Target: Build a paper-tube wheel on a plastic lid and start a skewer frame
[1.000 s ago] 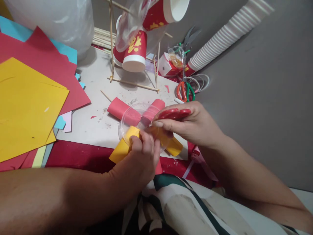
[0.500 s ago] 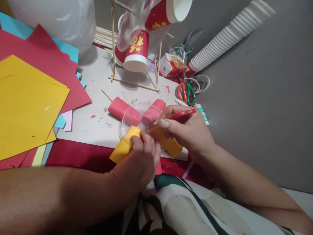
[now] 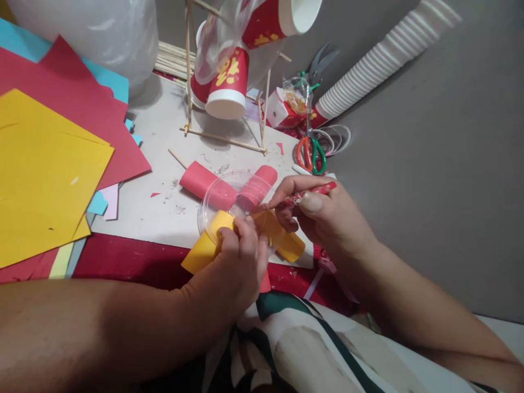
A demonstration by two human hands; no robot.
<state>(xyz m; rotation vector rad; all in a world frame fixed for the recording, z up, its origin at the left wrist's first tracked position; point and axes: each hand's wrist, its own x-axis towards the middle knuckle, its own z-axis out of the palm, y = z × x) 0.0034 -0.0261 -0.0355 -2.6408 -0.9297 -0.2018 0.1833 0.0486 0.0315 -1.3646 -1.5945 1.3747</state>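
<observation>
A clear round plastic lid [image 3: 237, 184] lies in front of me, over or against curved paper pieces that spread out around it. Two are red, one at upper left [image 3: 200, 183] and one at upper right; a yellow piece [image 3: 200, 252] and another yellow piece [image 3: 291, 246] are lower down. My left hand [image 3: 237, 262] is closed at the lid's near side, fingertips pressed by its middle. My right hand [image 3: 327, 213] grips a red-handled tool [image 3: 323, 189] like a pen. Its thin tip points at the lid's centre, close to my left fingertips; whether it touches is unclear.
Behind stands a stick frame [image 3: 223, 140] with red paper cups [image 3: 227, 82]. Scissors [image 3: 311, 155] and a long stack of cups [image 3: 385, 60] lie at right by a grey wall. Coloured paper sheets [image 3: 49, 174] cover the left; a white plastic bag [image 3: 102, 38] sits behind them.
My right hand has drawn back slightly to the right with the red-handled tool, so its thin tip now shows. My left hand and the lid stay nearly where they were.
</observation>
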